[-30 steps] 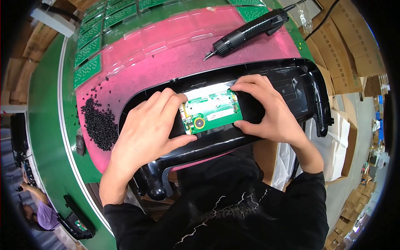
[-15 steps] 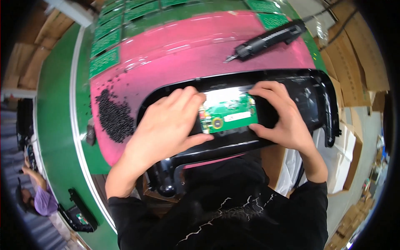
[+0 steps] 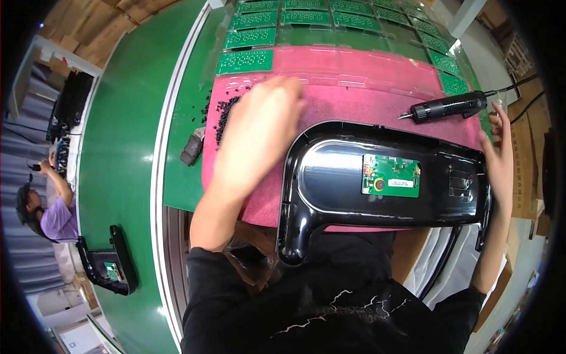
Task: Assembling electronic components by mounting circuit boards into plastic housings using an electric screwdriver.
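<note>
A green circuit board (image 3: pixel 396 184) lies face up inside a black plastic housing (image 3: pixel 345 205), which rests on the pink mat at the near edge of the table. My left hand (image 3: pixel 265 118) is over the far-left part of the mat, partly covering a pile of small black screws (image 3: pixel 226 118). Motion blurs that hand, and its fingers do not show clearly. Beyond the housing's right end, my right hand (image 3: pixel 499 150) is held with thumb and fingers apart, holding nothing. A black electric screwdriver (image 3: pixel 451 107) lies on the mat just left of it.
Rows of green circuit boards (image 3: pixel 244 61) in clear trays line the far side. A dark grey lump (image 3: pixel 191 147) sits left of the mat. Across the green table at left, a person (image 3: pixel 53 212) in purple works near another black housing (image 3: pixel 121 259).
Both hands have let go of the circuit board, now lying in the housing. My left hand has moved to the screw pile, my right toward the screwdriver's cable end. The view has shifted.
</note>
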Demonstrator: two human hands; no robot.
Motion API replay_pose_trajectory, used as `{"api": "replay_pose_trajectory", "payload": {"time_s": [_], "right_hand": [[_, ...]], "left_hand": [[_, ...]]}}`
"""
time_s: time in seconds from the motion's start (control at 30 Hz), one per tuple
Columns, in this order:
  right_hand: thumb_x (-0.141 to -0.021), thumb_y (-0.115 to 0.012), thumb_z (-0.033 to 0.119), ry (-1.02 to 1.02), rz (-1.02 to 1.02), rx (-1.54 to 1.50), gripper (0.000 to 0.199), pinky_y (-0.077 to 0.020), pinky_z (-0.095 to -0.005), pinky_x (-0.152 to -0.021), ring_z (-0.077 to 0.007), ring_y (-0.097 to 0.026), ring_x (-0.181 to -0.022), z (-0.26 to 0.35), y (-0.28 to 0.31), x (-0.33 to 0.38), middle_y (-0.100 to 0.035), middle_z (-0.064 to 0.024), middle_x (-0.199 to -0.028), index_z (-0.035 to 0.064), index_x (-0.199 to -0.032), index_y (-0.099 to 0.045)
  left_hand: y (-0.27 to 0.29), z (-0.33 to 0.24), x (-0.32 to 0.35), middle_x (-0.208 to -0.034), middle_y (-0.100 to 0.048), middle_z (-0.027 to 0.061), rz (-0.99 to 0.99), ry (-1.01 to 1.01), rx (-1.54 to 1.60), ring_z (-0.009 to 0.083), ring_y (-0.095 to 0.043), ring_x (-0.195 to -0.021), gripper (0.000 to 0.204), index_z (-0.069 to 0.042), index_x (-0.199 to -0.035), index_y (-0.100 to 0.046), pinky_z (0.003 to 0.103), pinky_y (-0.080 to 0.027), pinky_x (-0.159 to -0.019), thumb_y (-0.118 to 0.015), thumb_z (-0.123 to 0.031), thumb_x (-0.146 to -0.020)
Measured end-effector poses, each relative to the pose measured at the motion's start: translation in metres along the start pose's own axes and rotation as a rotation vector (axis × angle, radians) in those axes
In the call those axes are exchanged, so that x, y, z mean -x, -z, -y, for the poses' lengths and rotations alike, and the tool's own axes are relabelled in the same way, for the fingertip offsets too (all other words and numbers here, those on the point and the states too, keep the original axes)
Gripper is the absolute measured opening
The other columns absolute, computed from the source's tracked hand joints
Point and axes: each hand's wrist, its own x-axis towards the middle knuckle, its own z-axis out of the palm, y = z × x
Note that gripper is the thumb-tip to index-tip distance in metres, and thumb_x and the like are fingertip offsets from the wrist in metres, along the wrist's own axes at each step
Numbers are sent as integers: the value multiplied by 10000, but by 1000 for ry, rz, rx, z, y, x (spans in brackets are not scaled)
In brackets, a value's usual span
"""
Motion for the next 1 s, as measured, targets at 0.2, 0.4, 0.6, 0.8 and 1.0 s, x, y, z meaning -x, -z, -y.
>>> {"api": "replay_pose_trajectory", "payload": {"time_s": [0.2,0.4,0.6,0.8,1.0], "right_hand": [[-988,-605,259,-214,148,-223,402,-437,-275,-894,-110,-538,-1039,-20,-5,-58,-571,-49,-1165,183,-1374,-518],[-920,-682,91,20,-276,-685,482,-515,-253,-785,-139,-603,-967,22,-45,-68,-588,-74,-1152,51,-1284,-368],[-998,-603,248,-5,93,-1168,423,-484,-380,-949,-220,-612,-1058,73,-93,-41,-629,-134,-1134,14,-1298,-418],[-1035,-515,360,186,-37,-1472,445,-483,-389,-864,-199,-569,-901,94,-82,-25,-572,-77,-955,34,-1326,-432],[-957,-460,609,294,-19,-1772,538,-367,-294,-615,-99,-394,-536,129,-47,18,-439,38,-621,105,-1106,-577]], "left_hand": [[16,24,9,-938,-676,186,368,283,-225,363,-630,-968,324,28,-958,-658,438,-509,-835,-806,-69,-687],[5,29,5,-856,-689,179,331,260,-203,380,-624,-923,126,7,-829,-675,460,-500,-811,-718,5,-710],[6,25,4,-847,-678,233,233,230,-143,414,-665,-834,89,16,-848,-679,501,-520,-734,-671,-43,-782],[7,-1,-11,-895,-667,207,1,17,135,386,-656,-864,82,31,-907,-638,447,-503,-764,-622,-40,-870],[-16,-46,-1,-875,-678,113,85,-290,650,232,-671,-800,89,21,-917,-651,312,-523,-741,-680,17,-833]]}}
